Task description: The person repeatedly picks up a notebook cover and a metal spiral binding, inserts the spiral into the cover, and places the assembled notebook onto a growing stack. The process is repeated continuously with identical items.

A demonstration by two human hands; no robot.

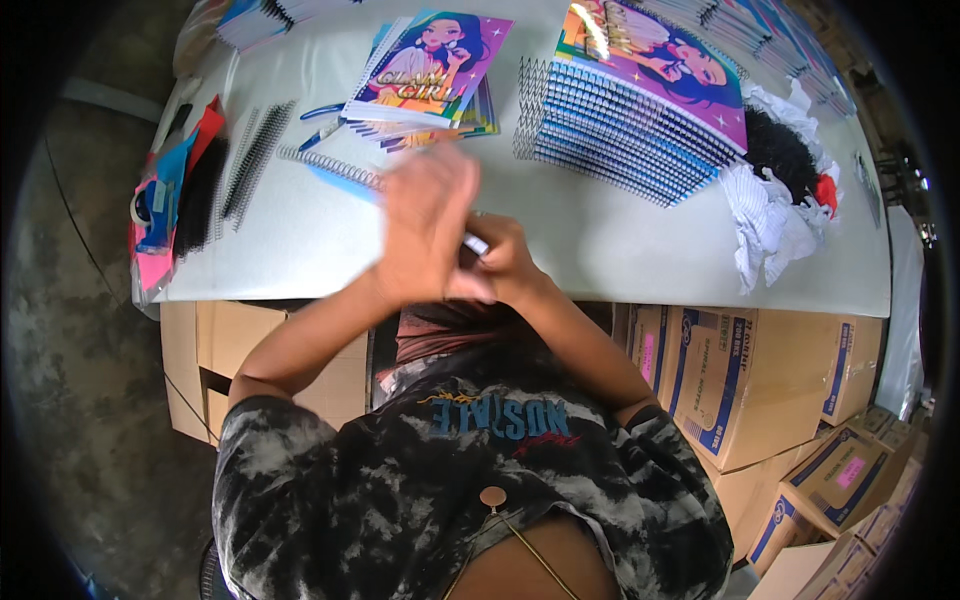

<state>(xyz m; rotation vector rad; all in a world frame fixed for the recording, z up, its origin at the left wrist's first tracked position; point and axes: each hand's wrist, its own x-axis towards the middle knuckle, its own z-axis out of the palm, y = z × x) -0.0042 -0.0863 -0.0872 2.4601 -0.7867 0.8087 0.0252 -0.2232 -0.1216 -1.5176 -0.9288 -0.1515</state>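
My left hand (425,230) is blurred with motion over the near middle of the white table (600,250). It lies across a blue-edged notebook whose wire spiral (335,167) sticks out to its left; whether it grips the book is unclear. My right hand (510,265) is beside it, touching it, fingers closed around a small pale object (476,243) that I cannot identify.
A fanned pile of colourful spiral notebooks (430,65) lies at the back, and a taller stack (640,110) to its right. Loose black wire coils (250,160) and a pink and blue bundle (160,210) are at the left, rags (780,215) at the right, cardboard boxes (750,380) below.
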